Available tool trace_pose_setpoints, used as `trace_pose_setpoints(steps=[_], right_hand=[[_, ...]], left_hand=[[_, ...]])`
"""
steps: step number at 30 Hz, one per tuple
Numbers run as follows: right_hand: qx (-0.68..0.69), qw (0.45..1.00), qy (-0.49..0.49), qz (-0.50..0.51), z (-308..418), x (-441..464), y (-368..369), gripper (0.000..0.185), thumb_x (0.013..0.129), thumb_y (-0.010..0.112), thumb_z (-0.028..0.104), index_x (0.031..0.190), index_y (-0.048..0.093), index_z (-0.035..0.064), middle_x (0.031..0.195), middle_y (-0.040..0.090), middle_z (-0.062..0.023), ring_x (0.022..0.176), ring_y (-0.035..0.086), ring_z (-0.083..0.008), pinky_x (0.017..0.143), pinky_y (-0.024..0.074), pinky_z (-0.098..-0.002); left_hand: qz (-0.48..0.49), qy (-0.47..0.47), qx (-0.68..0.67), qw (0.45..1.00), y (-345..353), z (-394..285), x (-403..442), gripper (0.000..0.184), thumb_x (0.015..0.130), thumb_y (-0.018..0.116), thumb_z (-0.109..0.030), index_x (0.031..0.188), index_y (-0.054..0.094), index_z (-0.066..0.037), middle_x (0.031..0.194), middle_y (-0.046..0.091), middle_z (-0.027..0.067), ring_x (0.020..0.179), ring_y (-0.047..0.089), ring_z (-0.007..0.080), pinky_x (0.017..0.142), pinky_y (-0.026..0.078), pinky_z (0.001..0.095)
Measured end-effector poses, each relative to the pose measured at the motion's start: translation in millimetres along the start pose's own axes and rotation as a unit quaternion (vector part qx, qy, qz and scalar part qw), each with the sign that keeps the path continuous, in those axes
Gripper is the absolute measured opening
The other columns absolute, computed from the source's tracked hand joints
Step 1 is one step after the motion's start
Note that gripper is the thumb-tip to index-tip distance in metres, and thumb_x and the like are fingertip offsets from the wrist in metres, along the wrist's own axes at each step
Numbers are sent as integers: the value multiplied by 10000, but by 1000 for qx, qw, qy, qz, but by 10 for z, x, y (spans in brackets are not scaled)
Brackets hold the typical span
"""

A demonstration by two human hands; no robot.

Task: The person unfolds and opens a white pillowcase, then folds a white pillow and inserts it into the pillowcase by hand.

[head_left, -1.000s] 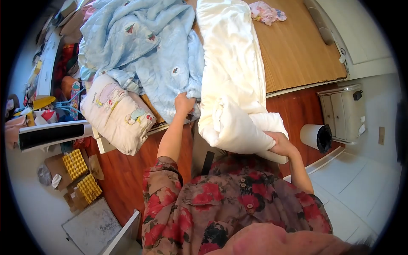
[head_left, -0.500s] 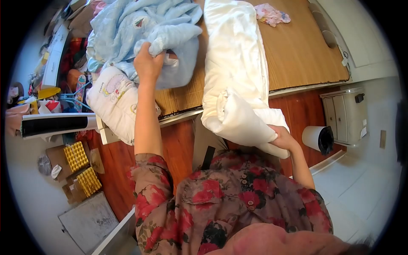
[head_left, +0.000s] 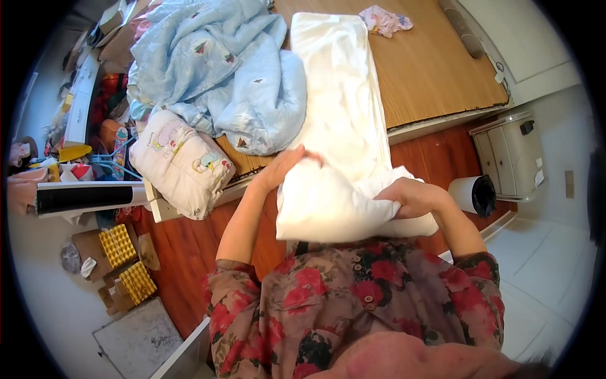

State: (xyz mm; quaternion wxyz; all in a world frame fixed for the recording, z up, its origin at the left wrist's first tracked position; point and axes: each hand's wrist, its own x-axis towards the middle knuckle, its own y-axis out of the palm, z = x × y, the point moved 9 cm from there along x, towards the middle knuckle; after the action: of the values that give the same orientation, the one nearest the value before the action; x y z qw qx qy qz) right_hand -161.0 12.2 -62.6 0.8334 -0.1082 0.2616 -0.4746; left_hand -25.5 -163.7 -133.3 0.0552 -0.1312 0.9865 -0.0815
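Note:
A long white quilt [head_left: 344, 82] lies in a strip on the wooden board, its near end folded into a thick bundle over the board's front edge. My left hand [head_left: 287, 165] rests at the upper left of this bundle, its fingers apart and slightly blurred. On the right side, my right hand [head_left: 409, 197] grips a fold of the white quilt, thumb on top. Just left of the strip lies a crumpled blue quilt [head_left: 265, 95] with small patches. A folded cream quilt [head_left: 183, 164] with cartoon prints sits at the board's left corner.
Wooden board [head_left: 435, 69] beneath the quilts, with a small pink cloth [head_left: 385, 21] at its back. A white bin [head_left: 464, 194] with a black liner stands right, beside a beige cabinet [head_left: 505, 158]. Yellow egg trays [head_left: 117, 246] are at lower left; clutter fills the left side.
My left hand has let go of the blue quilt, which now lies farther back, and moved to the white bundle. The bundle's near end has been pulled wider and leftward.

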Motion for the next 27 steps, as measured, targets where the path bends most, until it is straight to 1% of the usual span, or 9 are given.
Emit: trace_pose_setpoints(steps=[5,7,10,11,15,19,22,26,27], right_hand=[[36,988,4,148,-433,207,205,429,829,682,207,1236,606,94,1123,673,-142,1018,638,-259,888,480,-336],[111,981,44,151,-977,368,280,480,855,671,244,1292,568,74,1184,654,-130,1087,601,-224,952,459,-321],[76,996,25,-34,-1334,551,-83,494,857,665,152,1322,530,55,1064,685,-80,941,617,-160,857,501,-312],[151,985,79,-36,-1472,515,-175,502,866,647,211,1337,525,88,1118,671,-106,995,618,-200,878,496,-318],[370,909,180,-73,-1785,173,-323,505,958,503,366,1385,476,98,1189,646,-142,1080,617,-250,918,495,-359],[601,791,-34,-104,-1960,-255,40,755,934,446,601,1412,411,18,1332,553,-165,1240,520,-270,1058,400,-414],[630,747,-12,-213,-2359,-577,476,1052,733,536,726,1471,301,13,1470,411,-123,1362,381,-256,1133,297,-404],[550,776,-60,-303,-1869,-604,355,1136,699,704,664,1492,227,6,1486,381,-98,1368,364,-246,1131,291,-392],[426,849,-69,-305,-1722,-544,246,1068,739,733,564,1496,219,12,1481,385,-109,1358,372,-233,1112,313,-386]], left_hand=[[70,-239,-231,940,726,704,-823,719,1013,195,-570,1307,558,-24,1284,593,97,1200,528,188,1063,369,342],[-114,-273,-413,861,750,1120,-1146,720,1003,217,-592,1413,440,-44,1380,514,79,1251,486,179,1066,369,358],[-74,-54,-472,877,836,1013,-1317,771,971,281,-641,1487,312,-69,1439,447,73,1287,451,194,1082,354,366],[-136,-199,-393,887,890,1042,-1348,731,932,530,-542,1456,362,-61,1411,473,72,1270,460,221,1071,366,367],[-116,-160,-75,977,983,924,-1394,688,759,804,-181,1339,474,-14,1297,557,72,1185,516,219,996,424,358],[-207,-117,21,971,880,833,-1306,527,784,767,-190,1227,558,7,1213,598,143,1125,556,243,975,427,358],[-265,-128,-40,955,761,1117,-1286,502,805,731,-190,1233,554,4,1216,602,135,1133,558,249,981,424,357],[-285,-82,-41,954,588,1094,-1010,462,923,570,-193,1307,486,50,1277,568,152,1164,537,226,965,433,353],[-307,-58,-33,949,524,1117,-950,452,958,537,-241,1289,503,65,1249,589,147,1134,558,219,944,447,346]])
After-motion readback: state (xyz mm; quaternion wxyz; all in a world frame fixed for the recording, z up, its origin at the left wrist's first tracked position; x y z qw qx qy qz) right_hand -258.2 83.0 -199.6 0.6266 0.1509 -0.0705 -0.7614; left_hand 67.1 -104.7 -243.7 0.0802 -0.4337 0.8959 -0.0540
